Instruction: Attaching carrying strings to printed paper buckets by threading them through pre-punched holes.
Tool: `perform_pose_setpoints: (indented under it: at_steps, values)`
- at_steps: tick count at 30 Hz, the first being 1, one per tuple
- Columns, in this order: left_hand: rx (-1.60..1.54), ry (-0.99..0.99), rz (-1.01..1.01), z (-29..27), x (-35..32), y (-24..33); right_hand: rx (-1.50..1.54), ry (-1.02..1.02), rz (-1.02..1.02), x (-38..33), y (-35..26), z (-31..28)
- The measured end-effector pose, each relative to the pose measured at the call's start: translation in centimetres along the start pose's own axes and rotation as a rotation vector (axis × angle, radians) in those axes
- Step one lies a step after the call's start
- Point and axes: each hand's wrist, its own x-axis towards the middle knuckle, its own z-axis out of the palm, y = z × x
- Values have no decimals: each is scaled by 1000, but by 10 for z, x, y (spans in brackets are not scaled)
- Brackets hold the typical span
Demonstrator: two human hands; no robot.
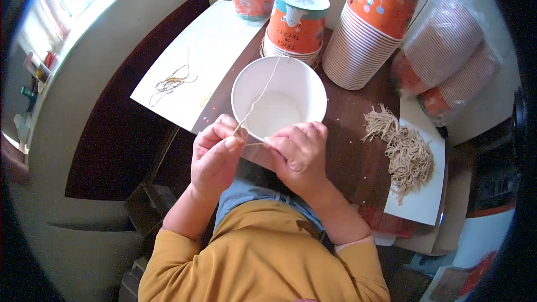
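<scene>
A white paper bucket (pixel 282 100) stands mouth up on the table in front of me. From its far rim a thin beige string (pixel 263 90) runs across the opening to my hands. My left hand (pixel 217 148) pinches the string between thumb and fingertips at the bucket's near left rim. My right hand (pixel 299 151) is closed on the string too, its fingers curled at the near right rim. A short stretch of string spans the gap between the two hands. What lies under the right hand's fingers is hidden.
Behind the bucket are an upside-down orange and green bucket (pixel 296 22) and a tall bucket stack (pixel 366 33). Plastic-wrapped stacks (pixel 447 50) stand at the far right. A pile of cut strings (pixel 408 159) lies right; loose strings (pixel 172 83) rest on a white board (pixel 193 45) at left.
</scene>
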Motion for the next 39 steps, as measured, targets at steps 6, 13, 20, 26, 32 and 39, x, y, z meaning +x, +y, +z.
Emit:
perform_pose_setpoints:
  at_steps: [6,13,20,26,32,39]
  values:
    - [-32,-133,-108,-19,7,0,251,-160,140,42,24,-45]
    - [67,-520,-73,-29,18,-3,-25,-618,453,96,136,-25]
    - [500,230,-56,-61,33,15,-50,70,-23,103,74,-29]
    - [539,55,127,-35,142,29,72,62,-334,128,61,-48]
    - [534,-302,383,-10,247,9,684,-27,89,174,120,-57]
    - [1019,-234,423,-31,309,-50,610,-32,141,191,199,-10]
